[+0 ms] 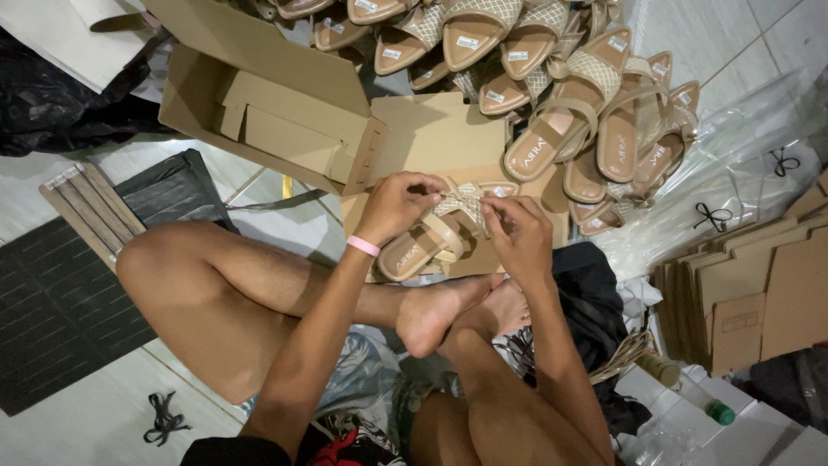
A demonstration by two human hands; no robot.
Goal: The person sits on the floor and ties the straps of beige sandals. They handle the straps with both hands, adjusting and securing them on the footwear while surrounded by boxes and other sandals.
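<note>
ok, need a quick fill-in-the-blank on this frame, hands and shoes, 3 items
1. Both hands, left hand and right hand, hold one beige ____ by its woven strap.
2. The wristband on the left wrist is ____ in colour.
3. The pile of sandals lies beyond the hands, beside an open ____ box.

Missing words: sandal; pink; cardboard

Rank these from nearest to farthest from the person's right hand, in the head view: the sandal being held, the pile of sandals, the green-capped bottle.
1. Sandal: in the right hand, centre.
2. Pile of sandals: above, top of view.
3. Green-capped bottle: lower right, on the floor.
</note>
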